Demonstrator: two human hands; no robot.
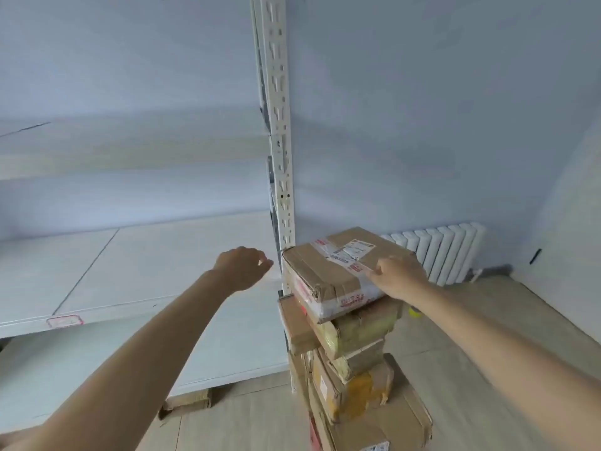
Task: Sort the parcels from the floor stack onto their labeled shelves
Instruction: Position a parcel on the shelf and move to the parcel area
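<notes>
Colours and patterns

Top parcel (338, 271): brown cardboard, white tape with red print, white label. Shelf (136, 265): white. Wall (422, 109): pale blue. Radiator (442, 249): white.

Six stacked parcels (344, 275), two hands (242, 266).

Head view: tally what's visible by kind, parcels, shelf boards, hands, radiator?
Parcels in stack, top parcel down: at least 6, lower ones overlap
Shelf boards: 3
Hands: 2, left hand, right hand
Radiator: 1
Total: at least 12

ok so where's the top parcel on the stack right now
In the head view the top parcel sits right of centre atop the floor stack, beside the shelf post, under the right hand.
</notes>
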